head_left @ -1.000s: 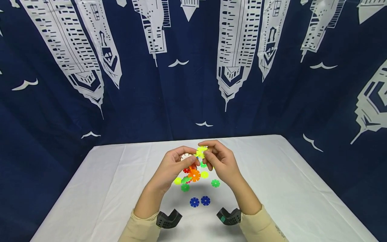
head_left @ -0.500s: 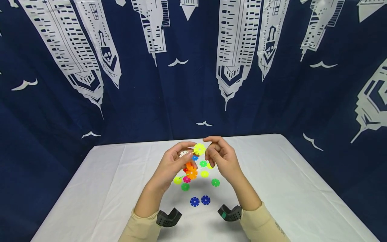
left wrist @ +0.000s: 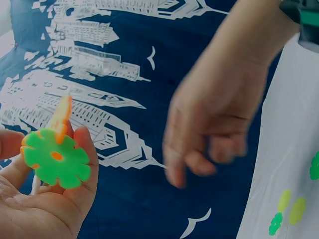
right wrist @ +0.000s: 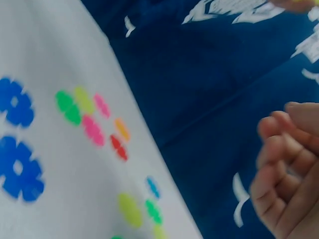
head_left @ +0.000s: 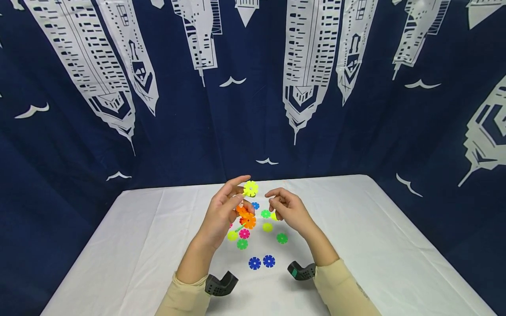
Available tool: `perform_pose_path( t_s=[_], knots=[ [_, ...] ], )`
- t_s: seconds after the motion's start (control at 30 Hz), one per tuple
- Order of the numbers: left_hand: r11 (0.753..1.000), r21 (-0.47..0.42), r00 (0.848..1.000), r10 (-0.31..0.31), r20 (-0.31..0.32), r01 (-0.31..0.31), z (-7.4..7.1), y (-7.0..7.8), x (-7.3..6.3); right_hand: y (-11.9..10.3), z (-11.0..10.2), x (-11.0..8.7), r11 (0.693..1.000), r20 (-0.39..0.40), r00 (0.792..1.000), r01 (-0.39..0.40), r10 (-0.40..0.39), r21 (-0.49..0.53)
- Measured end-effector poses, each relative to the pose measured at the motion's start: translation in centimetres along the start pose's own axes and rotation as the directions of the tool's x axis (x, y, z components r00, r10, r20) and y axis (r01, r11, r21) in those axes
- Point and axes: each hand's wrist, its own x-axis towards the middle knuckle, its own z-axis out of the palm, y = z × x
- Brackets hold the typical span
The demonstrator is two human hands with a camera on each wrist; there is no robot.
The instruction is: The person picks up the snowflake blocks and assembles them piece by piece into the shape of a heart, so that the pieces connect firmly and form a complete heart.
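Note:
My left hand [head_left: 220,213] grips a cluster of joined notched plastic discs, raised above the table. A yellow disc [head_left: 251,188] sticks up at its top, and an orange disc [head_left: 249,221] hangs lower down. In the left wrist view a green disc [left wrist: 70,167] faces the camera, with an orange piece [left wrist: 61,119] set on edge behind it. Part of the cluster is hidden by the fingers. To the right, apart from the cluster, my right hand [head_left: 291,211] hovers with loosely bent fingers and holds nothing; the right wrist view shows those fingers [right wrist: 279,164] bare.
Loose discs lie on the white-covered table [head_left: 158,245]: two dark blue discs, one here [head_left: 254,263], a green disc [head_left: 282,238], a pink disc [head_left: 244,233], a yellow disc [head_left: 267,227] and several others. Behind the table hangs a navy curtain [head_left: 245,131] with white buildings.
My right hand has let go of the yellow disc and drawn back, then lowered slightly. My left hand has turned the cluster and brought its yellow disc up and left.

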Motion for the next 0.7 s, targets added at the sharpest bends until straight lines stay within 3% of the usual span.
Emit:
perform_pose_path(
  t_s=[0.2, 0.47, 0.7],
  knots=[
    [1.000, -0.022, 1.000, 0.023, 0.013, -0.023, -0.1, -0.2, 0.0, 2.4, 0.4, 0.4, 0.973, 0.086, 0.987, -0.119, 0.138, -0.198],
    [0.999, 0.014, 1.000, 0.029, 0.002, -0.029, 0.0, -0.2, 0.0, 4.7, 0.6, 0.3, 0.908, 0.106, 0.976, -0.136, 0.193, -0.397],
    [0.997, 0.076, 1.000, 0.025, -0.017, -0.024, 0.2, -0.3, 0.0, 6.0, 1.5, 0.0, 0.832, 0.088, 0.962, -0.174, 0.257, -0.527]
  ],
)
